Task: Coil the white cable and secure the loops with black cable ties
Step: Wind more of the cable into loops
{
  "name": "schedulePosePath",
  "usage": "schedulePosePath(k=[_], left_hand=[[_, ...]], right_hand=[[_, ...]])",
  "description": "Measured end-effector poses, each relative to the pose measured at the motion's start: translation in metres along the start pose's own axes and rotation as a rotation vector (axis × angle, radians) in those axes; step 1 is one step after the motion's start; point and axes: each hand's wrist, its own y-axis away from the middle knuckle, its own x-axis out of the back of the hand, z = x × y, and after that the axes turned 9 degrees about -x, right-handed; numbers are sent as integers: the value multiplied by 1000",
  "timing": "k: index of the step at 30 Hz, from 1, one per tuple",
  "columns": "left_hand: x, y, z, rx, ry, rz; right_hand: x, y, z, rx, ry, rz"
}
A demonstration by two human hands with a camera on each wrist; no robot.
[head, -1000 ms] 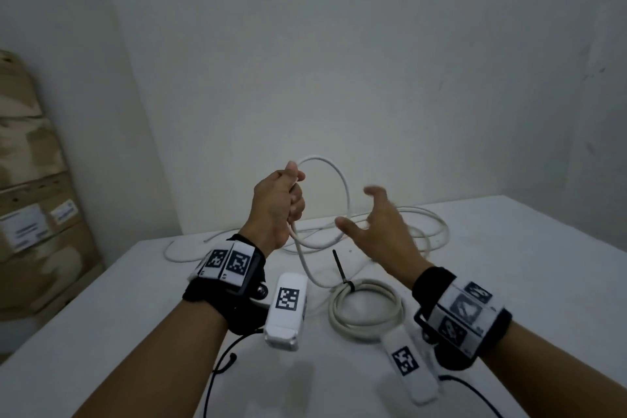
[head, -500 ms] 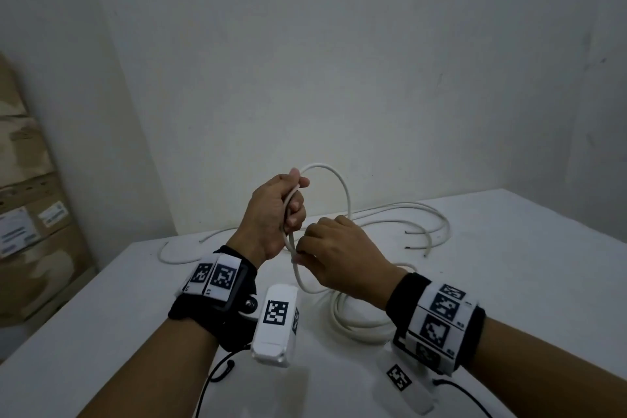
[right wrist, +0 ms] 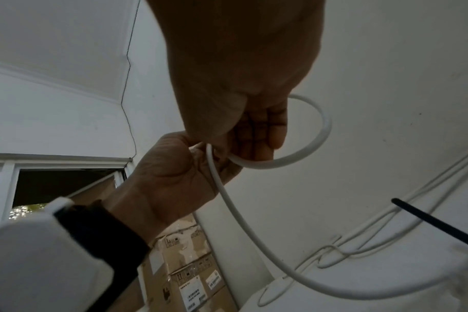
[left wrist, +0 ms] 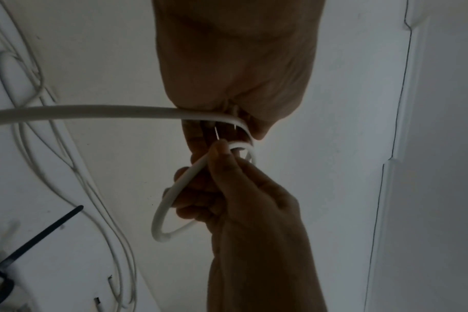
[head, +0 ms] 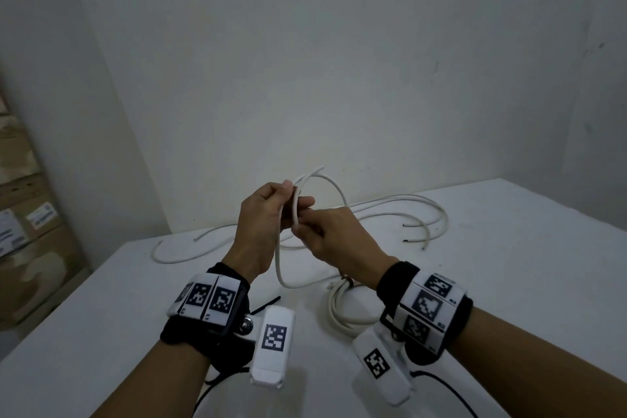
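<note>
Both hands have come together since a second ago, when the right hand (head: 334,234) was spread wide and apart from the cable. Now its fingers curl round the white cable (head: 278,261), right against the left hand (head: 268,214), which pinches the loops up in the air over the table (head: 509,282).

It looks like the coiling step: a new loop is being laid into the left hand's hold. Next, the right hand needs to slide down the loose cable and bring up one more loop the same size.

A finished coil (head: 339,312) lies near the right wrist, and it seems to have a tie on it, though the wrist hides part of it. A black cable tie (left wrist: 40,234) lies on the table close by. More loose cable (head: 424,210) curls farther back near the wall, so there is room to pull.
</note>
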Motion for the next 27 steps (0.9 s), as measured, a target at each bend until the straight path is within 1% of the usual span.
schedulePosePath(k=[2, 3, 4, 5, 6, 7, 8, 9, 11, 12, 13, 14, 17, 20, 21, 22, 24, 27], left_hand=[[-2, 1, -2, -36, -66, -20], [-3, 1, -3, -53, -99, -22], [-4, 1, -3, -61, -124, -20], [-3, 2, -3, -61, -137, -17], [-2, 1, -2, -56, -141, -14], [0, 1, 0, -50, -143, -14], [3, 0, 1, -45, -145, -20], [6, -1, 3, -40, -141, -32], [11, -3, 5, -11, -128, -58], [13, -4, 6, 6, -125, -68], [14, -5, 7, 20, -123, -74], [14, -5, 8, 33, -123, -81], [13, -6, 10, 65, -117, -104], [14, -6, 9, 101, -103, -119], [16, -6, 8, 114, -101, -117], [18, -6, 8, 126, -100, -118], [22, -5, 7, 148, -111, -145], [22, -4, 12, 198, -160, -257]], right_hand=[[0, -3, -5, -20, -34, 8], [1, -5, -8, -27, -34, -9], [3, -5, -11, -39, -9, -61], [4, -5, -14, -43, 47, -128], [5, -5, -15, -32, 134, -164], [6, -3, -15, -9, 240, -146], [10, -1, -14, 23, 337, -52], [13, 0, -11, 61, 392, 118], [23, 0, 0, 98, 318, 421], [27, -4, 7, 94, 257, 488], [31, -9, 14, 72, 189, 470], [34, -12, 19, 36, 107, 399], [37, -21, 21, -95, -124, 161], [40, -25, 20, -268, -429, -82], [42, -26, 21, -303, -497, -167], [44, -26, 21, -314, -513, -229], [44, -28, 18, -308, -485, -262], [39, -32, 14, -303, -485, -207]])
